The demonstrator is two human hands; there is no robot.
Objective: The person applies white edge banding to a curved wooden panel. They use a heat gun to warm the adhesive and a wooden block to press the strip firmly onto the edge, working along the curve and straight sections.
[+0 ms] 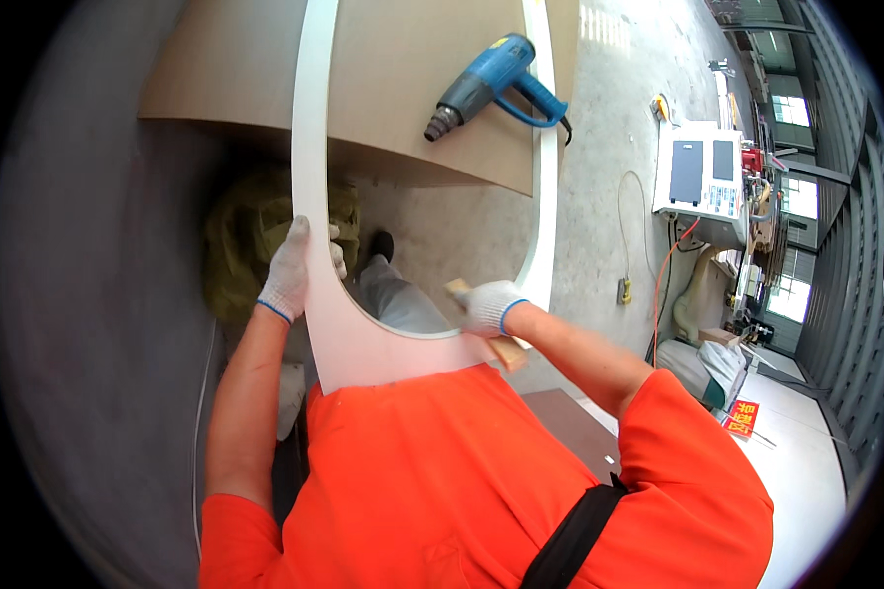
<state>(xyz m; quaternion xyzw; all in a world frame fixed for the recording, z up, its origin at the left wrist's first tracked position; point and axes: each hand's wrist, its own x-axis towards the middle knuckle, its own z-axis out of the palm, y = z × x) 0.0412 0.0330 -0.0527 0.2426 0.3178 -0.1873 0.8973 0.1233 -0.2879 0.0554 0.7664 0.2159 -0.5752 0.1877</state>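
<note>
A white panel [383, 358] with a large rounded cut-out leans against my body, its two long arms lying over a brown board surface. In a white knitted glove, my left hand [289, 270] wraps round the panel's left edge, fingertips showing inside the cut-out. My right hand [491, 306], also gloved, is closed round a short strip of light wood [508, 353] at the near right curve of the cut-out. The wood's two ends stick out past the fingers. Where it meets the panel is hidden by the hand.
A blue heat gun [496, 79] rests on the brown board [413, 98], nozzle toward the left. Under the board's near edge sits a yellow-green bag [236, 236]. Off to the right stand a white machine [697, 182], an orange hose [660, 285] and a cable on the concrete floor [604, 216].
</note>
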